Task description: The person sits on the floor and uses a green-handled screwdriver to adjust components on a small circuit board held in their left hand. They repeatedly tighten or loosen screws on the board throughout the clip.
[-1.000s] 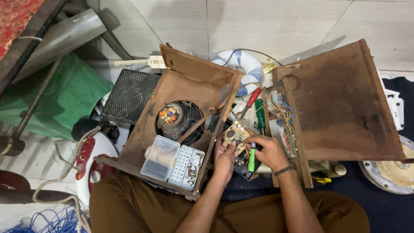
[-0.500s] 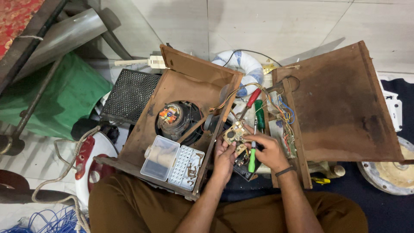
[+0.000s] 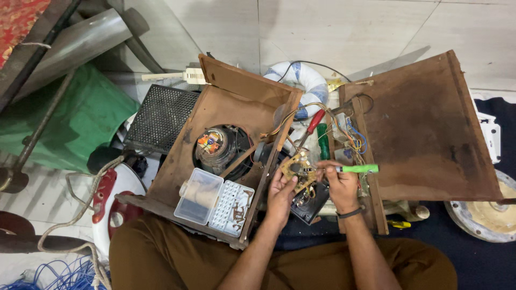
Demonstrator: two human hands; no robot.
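Note:
My left hand (image 3: 280, 191) holds a small tan circuit board (image 3: 296, 167) by its lower edge, between two halves of an opened wooden cabinet. My right hand (image 3: 339, 185) grips a screwdriver with a light green handle (image 3: 359, 168); the handle points right and the metal tip rests at the board's right side. Thin wires (image 3: 352, 138) run from the board area into the right cabinet half (image 3: 424, 129). The left half (image 3: 215, 156) holds a round speaker (image 3: 215, 145).
A clear plastic parts box (image 3: 215, 201) lies open in the left cabinet half. A red-handled screwdriver (image 3: 312, 124) and a dark green one (image 3: 322, 140) lie behind the board. Black mesh grille (image 3: 161, 117), green cloth (image 3: 80, 118), white ring (image 3: 301, 80) and round disc (image 3: 484, 215) surround them.
The green screwdriver in my right hand has swung from pointing downward to lying level, handle to the right. My left hand keeps the board in nearly the same place.

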